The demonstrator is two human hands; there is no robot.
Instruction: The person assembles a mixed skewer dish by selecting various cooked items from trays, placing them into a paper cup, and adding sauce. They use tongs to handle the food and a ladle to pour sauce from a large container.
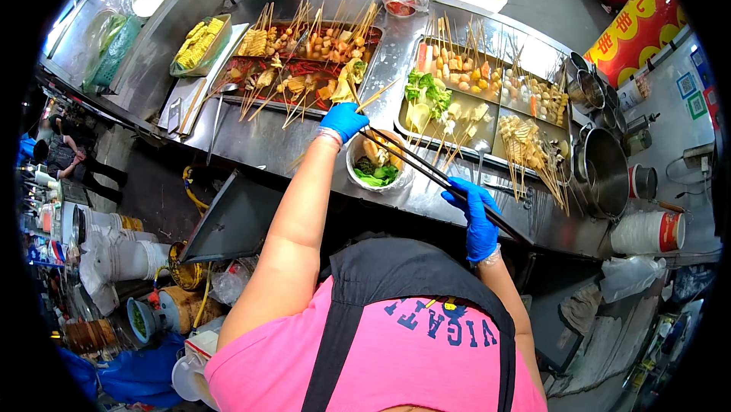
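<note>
My left hand (344, 121), in a blue glove, is closed round a thin bamboo skewer (376, 96) whose stick points up and to the right. A yellowish leafy piece (349, 79) lies just beyond it, at the edge of the red broth tray; I cannot tell whether it is on that skewer. My right hand (475, 218), also blue-gloved, grips long black chopsticks (426, 170). Their far ends reach my left hand, above a plastic-lined bowl (353, 170). Inside the bowl are green leaves (376, 174) and pale brown pieces of food.
Behind the bowl, a red broth tray (297, 108) and a divided tray (493, 119) hold many skewers. A basket of yellow food (200, 45) stands far left. Large pots (605, 172) and stacked bowls (643, 233) line the right. People stand across the counter beside another filled bowl (402, 2).
</note>
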